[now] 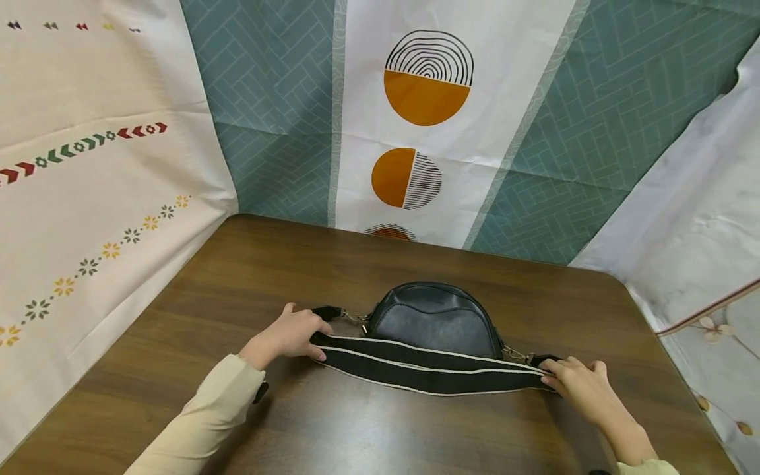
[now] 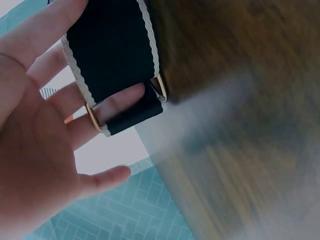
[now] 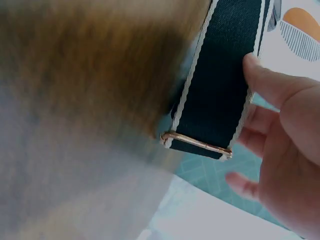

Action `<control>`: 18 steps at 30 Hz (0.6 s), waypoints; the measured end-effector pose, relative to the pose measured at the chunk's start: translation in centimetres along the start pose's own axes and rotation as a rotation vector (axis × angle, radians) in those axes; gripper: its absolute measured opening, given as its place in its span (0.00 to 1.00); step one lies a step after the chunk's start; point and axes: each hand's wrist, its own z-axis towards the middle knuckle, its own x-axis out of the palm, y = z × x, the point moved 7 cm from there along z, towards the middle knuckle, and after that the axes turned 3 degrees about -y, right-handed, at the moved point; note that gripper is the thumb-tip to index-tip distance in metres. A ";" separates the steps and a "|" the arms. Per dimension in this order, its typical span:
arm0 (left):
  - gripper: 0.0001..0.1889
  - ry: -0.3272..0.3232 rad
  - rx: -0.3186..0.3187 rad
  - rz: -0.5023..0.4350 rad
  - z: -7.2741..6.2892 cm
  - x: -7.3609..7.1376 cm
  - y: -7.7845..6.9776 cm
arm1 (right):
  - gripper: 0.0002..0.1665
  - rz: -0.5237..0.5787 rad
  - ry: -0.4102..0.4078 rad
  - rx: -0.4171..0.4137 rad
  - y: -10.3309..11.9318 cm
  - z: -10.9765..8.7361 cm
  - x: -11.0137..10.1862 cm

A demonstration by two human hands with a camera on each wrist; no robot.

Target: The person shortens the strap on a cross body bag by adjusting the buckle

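Observation:
A black half-round shoulder bag [image 1: 436,321] rests on the table, its curved top toward the back. Its wide black strap [image 1: 427,381] with white edging stretches doubled along the front of the bag. My left hand [image 1: 291,333] pinches the strap's left end between thumb and fingers. In the left wrist view a gold-coloured slider buckle [image 2: 93,118] sits on the strap by the fingers. At the right end, my right hand [image 1: 578,389] pinches the strap, thumb on its face. Another metal slider [image 3: 197,143] shows there in the right wrist view. Metal clips [image 1: 515,355] join strap and bag.
The brown wooden table [image 1: 285,257] spreads around the bag. Behind it hangs a teal and white cloth [image 1: 279,132] with orange half circles. A pale patterned cloth [image 1: 89,218] borders the left side, and a whitish cloth [image 1: 706,244] the right.

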 end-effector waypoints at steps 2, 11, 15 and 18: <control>0.18 0.016 0.020 -0.024 -0.1 0.3 -0.1 | 0.09 0.031 -0.011 -0.033 0.3 -0.2 0.0; 0.05 0.061 0.134 -0.122 -0.8 0.4 -0.9 | 0.16 0.136 0.138 -0.063 0.2 -1.9 -0.1; 0.12 0.061 0.148 -0.108 -1.3 0.3 -1.3 | 0.11 0.180 0.208 -0.067 0.1 -2.4 0.0; 0.14 0.047 0.141 -0.095 -1.5 0.2 -1.7 | 0.08 0.187 0.224 -0.069 0.2 -2.6 0.0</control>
